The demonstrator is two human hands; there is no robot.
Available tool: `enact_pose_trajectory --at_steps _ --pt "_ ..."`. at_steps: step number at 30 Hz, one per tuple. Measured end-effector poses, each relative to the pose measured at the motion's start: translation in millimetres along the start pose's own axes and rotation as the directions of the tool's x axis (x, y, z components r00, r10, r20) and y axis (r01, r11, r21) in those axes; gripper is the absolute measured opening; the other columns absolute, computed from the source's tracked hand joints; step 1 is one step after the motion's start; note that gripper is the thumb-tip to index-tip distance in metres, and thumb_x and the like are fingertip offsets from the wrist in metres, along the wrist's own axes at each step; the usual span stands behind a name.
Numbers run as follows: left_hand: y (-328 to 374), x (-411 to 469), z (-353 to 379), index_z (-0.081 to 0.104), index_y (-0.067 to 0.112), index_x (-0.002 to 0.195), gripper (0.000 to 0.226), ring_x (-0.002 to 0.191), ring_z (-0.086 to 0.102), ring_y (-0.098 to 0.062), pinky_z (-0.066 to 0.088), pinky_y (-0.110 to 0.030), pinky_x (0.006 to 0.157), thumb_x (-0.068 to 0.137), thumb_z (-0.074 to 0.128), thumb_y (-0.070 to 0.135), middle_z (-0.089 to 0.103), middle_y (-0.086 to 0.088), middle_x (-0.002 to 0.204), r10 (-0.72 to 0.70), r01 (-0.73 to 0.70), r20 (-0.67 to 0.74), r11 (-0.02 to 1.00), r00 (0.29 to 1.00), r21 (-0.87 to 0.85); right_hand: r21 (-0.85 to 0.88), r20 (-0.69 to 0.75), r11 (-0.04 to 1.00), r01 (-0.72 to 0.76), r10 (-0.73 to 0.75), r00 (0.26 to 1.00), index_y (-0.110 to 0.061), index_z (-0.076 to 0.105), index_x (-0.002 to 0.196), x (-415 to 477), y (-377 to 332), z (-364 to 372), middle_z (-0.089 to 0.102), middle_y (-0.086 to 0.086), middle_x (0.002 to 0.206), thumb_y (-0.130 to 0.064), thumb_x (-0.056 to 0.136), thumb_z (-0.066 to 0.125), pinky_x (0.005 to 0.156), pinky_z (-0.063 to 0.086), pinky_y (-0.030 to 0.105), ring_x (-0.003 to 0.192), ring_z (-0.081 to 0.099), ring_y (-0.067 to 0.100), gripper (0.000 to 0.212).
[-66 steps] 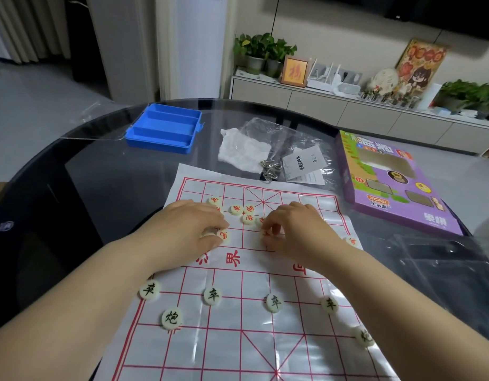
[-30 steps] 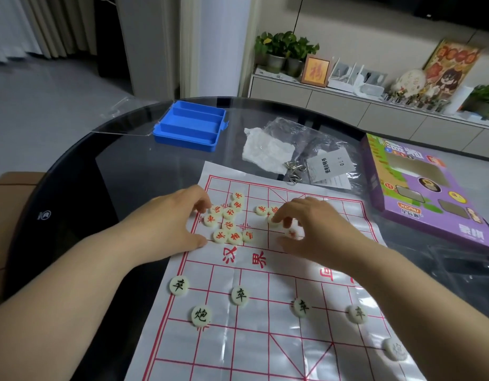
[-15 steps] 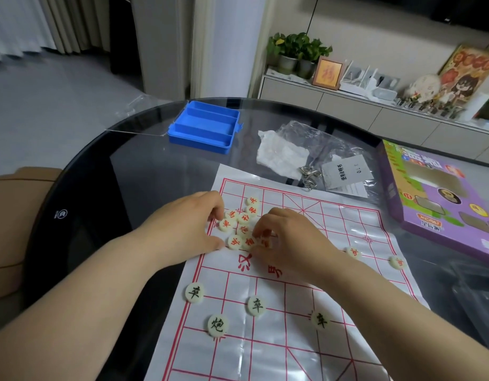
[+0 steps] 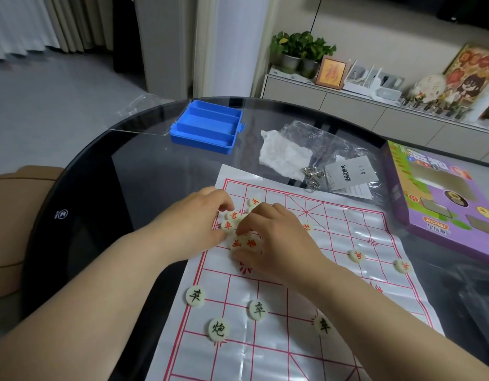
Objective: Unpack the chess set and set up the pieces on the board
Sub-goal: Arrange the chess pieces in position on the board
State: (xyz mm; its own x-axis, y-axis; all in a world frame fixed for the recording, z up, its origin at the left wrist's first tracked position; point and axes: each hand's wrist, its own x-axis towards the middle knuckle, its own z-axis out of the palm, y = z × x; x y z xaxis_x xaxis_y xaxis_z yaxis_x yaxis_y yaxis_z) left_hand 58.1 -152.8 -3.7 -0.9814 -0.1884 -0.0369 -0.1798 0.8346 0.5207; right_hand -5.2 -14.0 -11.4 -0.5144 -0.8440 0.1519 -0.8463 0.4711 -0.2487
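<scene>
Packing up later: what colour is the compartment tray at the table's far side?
The tray is blue, clearest in the head view.

I read the support surface as a round dark glass table (image 4: 144,188). Resting directly on it:
- a chess board sheet (image 4: 348,229), white with red grid lines, near the front edge;
- a blue compartment tray (image 4: 207,127) at the far left, with a clear lid (image 4: 144,116) flat beside it;
- crumpled white paper (image 4: 284,155), touching a clear plastic bag (image 4: 320,144);
- a metal ring puzzle (image 4: 310,177) at the sheet's far edge;
- a purple box (image 4: 444,202) at the right.
</scene>
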Motion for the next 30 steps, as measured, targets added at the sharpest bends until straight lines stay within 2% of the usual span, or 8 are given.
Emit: enact_pose_trajectory --at_steps 3,6,8,10,14,19,23,30 --pt "-2 1 1 0.046 0.028 0.121 0.039 0.101 0.042 -0.001 0.04 -0.021 0.09 0.085 0.059 0.022 0.043 0.015 0.109 -0.006 0.006 -0.001 1.0 1.0 0.001 -0.008 -0.05 0.999 0.036 -0.036 0.998 -0.013 0.07 0.085 3 -1 5 0.063 0.008 0.085 -0.027 0.066 0.074 0.068 0.032 0.03 0.079 0.054 0.03 0.025" --pt "-3 2 2 0.049 0.03 0.118 0.035 0.098 0.04 0.002 0.039 -0.02 0.089 0.085 0.059 0.022 0.043 0.018 0.103 0.007 -0.007 -0.017 1.0 1.0 0.01 -0.003 -0.032 1.0 0.01 -0.01 0.999 -0.014 0.069 0.095 6 -2 4 0.061 0.006 0.095 -0.029 0.074 0.069 0.074 0.033 0.03 0.09 0.049 0.027 0.025" --pt "-3 2 3 0.049 0.031 0.117 0.035 0.098 0.038 0.002 0.037 -0.019 0.087 0.085 0.059 0.024 0.04 0.019 0.103 0.014 -0.014 -0.028 1.0 1.0 0.017 0.0 -0.019 0.999 0.043 -0.043 0.999 -0.013 0.07 0.084 4 -1 3 0.063 0.006 0.085 -0.029 0.068 0.067 0.067 0.04 0.034 0.077 0.051 0.027 0.023" --pt "-3 2 3 0.05 0.03 0.118 0.035 0.104 0.039 -0.001 0.038 -0.021 0.088 0.084 0.06 0.026 0.041 0.018 0.108 0.02 -0.019 -0.029 1.0 0.999 0.02 0.074 -0.056 0.997 0.025 -0.021 0.998 -0.013 0.07 0.078 3 -1 -4 0.064 0.004 0.079 -0.027 0.063 0.065 0.063 0.039 0.031 0.07 0.046 0.02 0.021" --pt "-2 2 4 0.051 0.029 0.116 0.033 0.11 0.04 -0.004 0.039 -0.022 0.089 0.084 0.06 0.031 0.038 0.016 0.119 0.009 -0.008 -0.01 0.999 1.0 0.042 0.134 -0.096 0.986 -0.098 0.112 0.989 -0.017 0.066 0.099 2 18 -26 0.053 -0.009 0.091 -0.025 0.08 0.066 0.075 0.03 0.021 0.089 0.038 0.01 0.021" --pt "-2 3 3 0.052 0.028 0.113 0.031 0.098 0.04 0.0 0.039 -0.018 0.082 0.083 0.061 0.029 0.036 0.017 0.106 -0.019 0.019 -0.004 1.0 1.0 -0.025 0.037 0.09 0.979 -0.201 0.197 0.976 -0.021 0.064 0.107 1 31 -27 0.063 -0.006 0.106 -0.028 0.084 0.061 0.078 0.03 0.019 0.097 0.043 0.012 0.024" --pt "-3 5 6 0.049 0.028 0.122 0.039 0.102 0.036 0.001 0.036 -0.018 0.089 0.085 0.059 0.029 0.037 0.018 0.105 -0.012 0.012 -0.007 1.0 1.0 -0.004 0.006 0.141 0.982 -0.19 0.187 0.972 -0.022 0.062 0.111 1 30 -24 0.062 -0.005 0.113 -0.026 0.086 0.059 0.084 0.034 0.022 0.102 0.043 0.013 0.026" --pt "-5 6 7 0.051 0.029 0.12 0.034 0.097 0.037 0.001 0.032 -0.016 0.083 0.086 0.057 0.028 0.042 0.018 0.1 0.003 -0.003 -0.039 1.0 0.999 0.006 -0.022 0.162 0.993 -0.117 0.119 0.98 -0.023 0.061 0.114 4 26 -22 0.06 -0.005 0.115 -0.029 0.086 0.058 0.084 0.036 0.025 0.094 0.039 0.011 0.029"
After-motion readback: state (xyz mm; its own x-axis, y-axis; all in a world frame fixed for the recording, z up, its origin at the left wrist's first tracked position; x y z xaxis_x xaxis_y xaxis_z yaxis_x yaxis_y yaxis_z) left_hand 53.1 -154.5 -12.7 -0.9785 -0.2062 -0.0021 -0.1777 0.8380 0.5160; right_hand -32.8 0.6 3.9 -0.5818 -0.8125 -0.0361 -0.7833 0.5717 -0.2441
